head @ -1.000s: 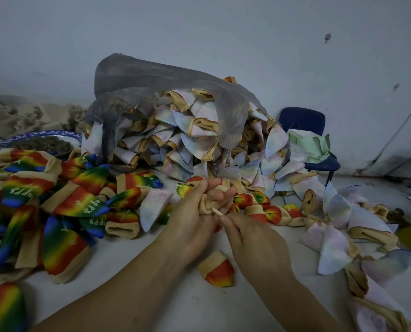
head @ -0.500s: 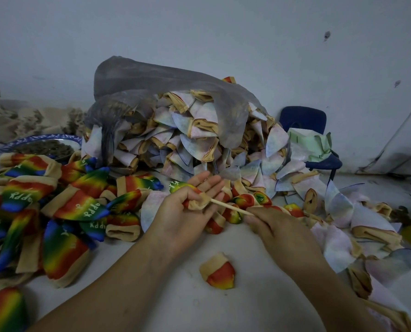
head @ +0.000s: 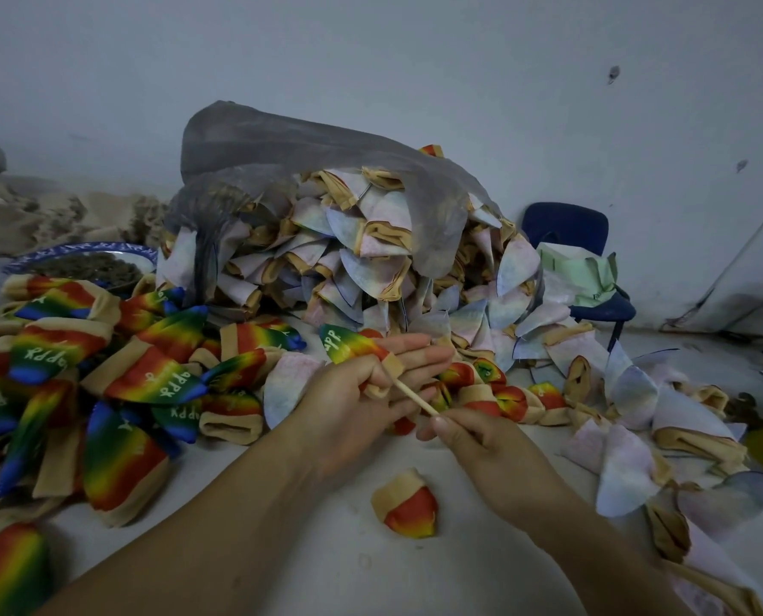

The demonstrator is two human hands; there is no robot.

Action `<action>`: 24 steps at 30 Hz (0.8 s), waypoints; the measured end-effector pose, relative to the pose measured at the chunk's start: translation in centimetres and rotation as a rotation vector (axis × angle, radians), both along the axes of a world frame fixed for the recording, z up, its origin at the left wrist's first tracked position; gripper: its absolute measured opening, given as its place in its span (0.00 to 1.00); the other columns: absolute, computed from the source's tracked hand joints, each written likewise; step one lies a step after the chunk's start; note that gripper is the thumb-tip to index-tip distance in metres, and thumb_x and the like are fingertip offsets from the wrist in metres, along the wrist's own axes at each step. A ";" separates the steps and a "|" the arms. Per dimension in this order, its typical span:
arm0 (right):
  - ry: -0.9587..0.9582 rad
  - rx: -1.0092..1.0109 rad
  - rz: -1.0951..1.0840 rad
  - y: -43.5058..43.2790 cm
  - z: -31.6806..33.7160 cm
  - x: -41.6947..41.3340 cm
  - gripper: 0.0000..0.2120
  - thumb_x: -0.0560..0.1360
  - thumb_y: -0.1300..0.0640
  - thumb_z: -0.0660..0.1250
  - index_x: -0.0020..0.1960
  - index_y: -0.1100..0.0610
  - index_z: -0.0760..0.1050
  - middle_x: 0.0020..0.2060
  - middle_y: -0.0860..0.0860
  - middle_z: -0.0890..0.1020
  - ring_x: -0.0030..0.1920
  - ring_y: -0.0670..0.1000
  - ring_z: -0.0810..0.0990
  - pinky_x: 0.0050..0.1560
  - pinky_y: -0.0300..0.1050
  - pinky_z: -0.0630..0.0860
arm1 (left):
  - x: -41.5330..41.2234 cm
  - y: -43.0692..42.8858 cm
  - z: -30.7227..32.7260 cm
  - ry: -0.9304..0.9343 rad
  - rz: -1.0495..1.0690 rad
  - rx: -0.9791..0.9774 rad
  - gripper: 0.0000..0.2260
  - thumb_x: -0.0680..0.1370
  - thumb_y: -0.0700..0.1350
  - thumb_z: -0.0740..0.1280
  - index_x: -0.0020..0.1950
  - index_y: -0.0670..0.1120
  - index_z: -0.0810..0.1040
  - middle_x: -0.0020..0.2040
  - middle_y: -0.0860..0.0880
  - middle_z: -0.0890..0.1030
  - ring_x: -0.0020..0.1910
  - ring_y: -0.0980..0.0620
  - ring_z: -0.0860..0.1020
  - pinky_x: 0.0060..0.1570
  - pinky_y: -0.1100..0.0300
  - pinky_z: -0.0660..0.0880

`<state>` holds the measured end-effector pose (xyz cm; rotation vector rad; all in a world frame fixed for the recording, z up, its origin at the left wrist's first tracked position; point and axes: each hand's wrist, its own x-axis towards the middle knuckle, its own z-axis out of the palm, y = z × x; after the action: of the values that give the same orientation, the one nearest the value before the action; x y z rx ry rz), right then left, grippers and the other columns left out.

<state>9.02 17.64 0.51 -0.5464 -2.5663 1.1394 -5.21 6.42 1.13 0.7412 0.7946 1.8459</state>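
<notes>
- Judging by the piles, the job is running about midway: a rainbow pile [head: 148, 375] is lying at the left of the tabletop [head: 281, 549], while a bigger pale pile [head: 370, 260] is waiting behind.
- The left grip [head: 353, 406] is hovering palm-up above the tabletop, its thumb clamping a rainbow piece [head: 348, 346] against nearly straight fingers.
- The right grip [head: 473, 442] is pinching a thin wooden stick [head: 410, 395], whose tip is poking into the piece's tan cuff.
</notes>
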 end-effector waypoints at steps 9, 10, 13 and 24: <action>-0.015 0.432 -0.113 2.0 0.3 0.6 0.14 0.78 0.41 0.53 0.46 0.45 0.74 0.38 0.43 0.77 0.40 0.42 0.74 0.40 0.39 0.70 | 0.0 0.0 0.8 -0.118 0.260 -0.030 0.16 0.71 0.47 0.71 0.55 0.42 0.82 0.51 0.44 0.84 0.51 0.48 0.84 0.44 0.56 0.81; -0.017 0.467 -0.124 2.1 0.4 0.7 0.13 0.78 0.41 0.53 0.48 0.43 0.75 0.40 0.41 0.78 0.42 0.41 0.74 0.41 0.37 0.70 | -0.2 -0.2 0.9 -0.146 0.262 -0.040 0.16 0.71 0.53 0.72 0.51 0.42 0.84 0.50 0.43 0.84 0.51 0.47 0.84 0.44 0.54 0.81; -0.009 0.553 -0.135 2.1 0.7 0.8 0.15 0.79 0.42 0.54 0.54 0.43 0.77 0.47 0.41 0.80 0.46 0.41 0.73 0.44 0.35 0.68 | -0.6 -0.3 0.9 -0.147 0.290 -0.116 0.24 0.76 0.63 0.64 0.41 0.43 0.85 0.47 0.40 0.85 0.53 0.44 0.84 0.47 0.52 0.82; -0.065 0.631 -0.169 -2.4 0.4 -0.1 0.19 0.79 0.39 0.45 0.52 0.44 0.72 0.35 0.44 0.74 0.38 0.46 0.73 0.34 0.43 0.67 | 1.4 0.6 0.1 0.027 0.478 -0.122 0.25 0.84 0.47 0.53 0.27 0.45 0.72 0.39 0.36 0.84 0.37 0.42 0.84 0.37 0.58 0.80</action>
<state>8.88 15.27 0.92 -0.6217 -2.6671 0.2248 -3.81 7.05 1.21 0.5275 1.1675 2.1845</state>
